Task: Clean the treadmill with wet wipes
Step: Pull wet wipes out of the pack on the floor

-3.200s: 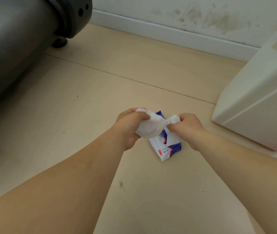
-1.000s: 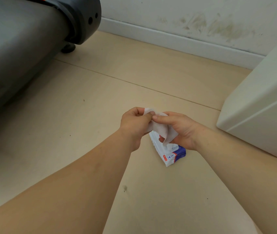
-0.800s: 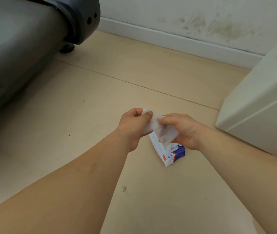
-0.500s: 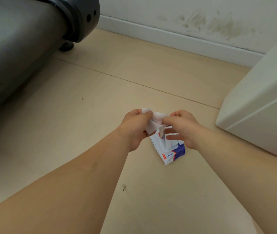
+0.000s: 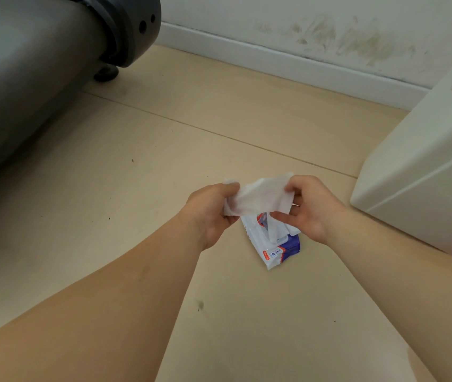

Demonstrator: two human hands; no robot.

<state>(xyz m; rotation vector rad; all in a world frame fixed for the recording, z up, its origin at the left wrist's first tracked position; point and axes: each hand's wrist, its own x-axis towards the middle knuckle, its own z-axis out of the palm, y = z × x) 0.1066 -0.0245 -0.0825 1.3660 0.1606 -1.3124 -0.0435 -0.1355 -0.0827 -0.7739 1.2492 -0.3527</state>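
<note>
Tan floor (image 5: pixel 109 216): left hand (image 5: pixel 211 213), right hand (image 5: pixel 310 208) pinch wipe (image 5: pixel 258 199); pack (image 5: pixel 280 246) print seems illegible.

Standing here I can read nothing: the wet wipes pack (image 5: pixel 280 250) bears a small orange tag and some blue-and-white print, all far too tiny to make out.

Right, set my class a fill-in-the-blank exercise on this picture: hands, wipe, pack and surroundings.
1. The left hand and right hand hold a white wipe over the pack of wipes, which lies on the ____.
2. The dark treadmill is on the person's ____ side.
3. The white unit is on the person's ____ side.
Missing words: floor; left; right.
</note>
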